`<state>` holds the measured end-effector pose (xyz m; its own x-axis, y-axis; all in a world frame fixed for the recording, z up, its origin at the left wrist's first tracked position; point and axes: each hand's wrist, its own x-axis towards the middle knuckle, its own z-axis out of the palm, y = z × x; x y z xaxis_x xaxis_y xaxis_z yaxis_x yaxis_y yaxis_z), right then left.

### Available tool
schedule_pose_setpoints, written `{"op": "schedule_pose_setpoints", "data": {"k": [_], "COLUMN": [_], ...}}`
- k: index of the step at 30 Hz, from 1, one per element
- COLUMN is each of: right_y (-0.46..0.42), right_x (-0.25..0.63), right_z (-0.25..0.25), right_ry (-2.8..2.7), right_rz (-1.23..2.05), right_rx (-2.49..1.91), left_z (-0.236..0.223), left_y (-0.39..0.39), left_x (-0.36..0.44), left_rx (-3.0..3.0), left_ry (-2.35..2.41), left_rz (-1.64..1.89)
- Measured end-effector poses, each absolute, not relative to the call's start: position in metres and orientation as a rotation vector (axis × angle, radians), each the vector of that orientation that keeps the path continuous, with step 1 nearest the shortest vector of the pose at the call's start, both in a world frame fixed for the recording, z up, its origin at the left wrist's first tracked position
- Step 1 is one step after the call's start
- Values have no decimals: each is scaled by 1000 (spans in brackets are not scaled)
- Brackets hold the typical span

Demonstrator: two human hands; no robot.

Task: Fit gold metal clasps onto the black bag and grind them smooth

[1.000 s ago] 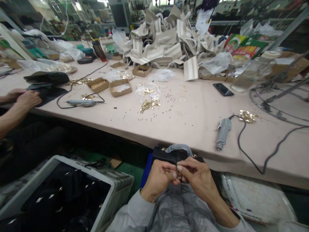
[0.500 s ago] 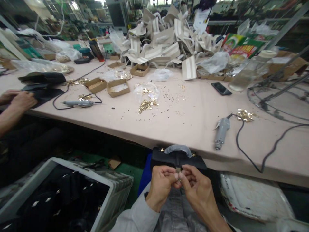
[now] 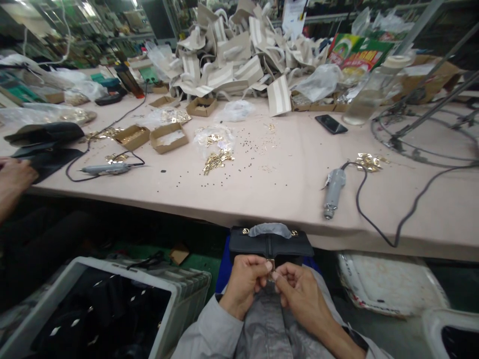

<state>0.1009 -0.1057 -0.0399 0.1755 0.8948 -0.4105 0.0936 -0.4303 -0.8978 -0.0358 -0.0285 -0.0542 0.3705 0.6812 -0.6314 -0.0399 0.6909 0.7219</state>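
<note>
A small black handbag [image 3: 270,246] with a plastic-wrapped handle rests on my lap, just below the table's front edge. My left hand [image 3: 245,283] and my right hand [image 3: 299,289] meet in front of it. Both pinch a small gold metal clasp [image 3: 271,264] at the bag's front flap, fingers closed on it. The bag's lower part is hidden behind my hands.
A pink table [image 3: 284,189] carries two corded electric screwdrivers [image 3: 332,189] [image 3: 107,169], gold fittings [image 3: 217,160], small cardboard boxes [image 3: 168,138], a phone [image 3: 331,124] and a pile of beige bags [image 3: 235,55]. A grey crate [image 3: 175,294] of black bags stands at lower left. Another person's hand [image 3: 13,177] works at left.
The view has tilted down and shifted slightly. My hands have stayed pinched together at the clasp, moving a little lower against the bag's front.
</note>
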Motion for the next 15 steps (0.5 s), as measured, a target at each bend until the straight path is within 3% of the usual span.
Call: {"op": "schedule_pose_setpoints", "data": {"k": [15], "right_y": [-112], "right_x": [103], "right_z": [-53], "right_ry": [-978], "right_rz": [1396], "right_rx": [-1664], "left_z": [-67], "left_y": [-37], "left_x": [-17], "left_rx": [685], "left_ry": [1148], "left_rz": [685]}}
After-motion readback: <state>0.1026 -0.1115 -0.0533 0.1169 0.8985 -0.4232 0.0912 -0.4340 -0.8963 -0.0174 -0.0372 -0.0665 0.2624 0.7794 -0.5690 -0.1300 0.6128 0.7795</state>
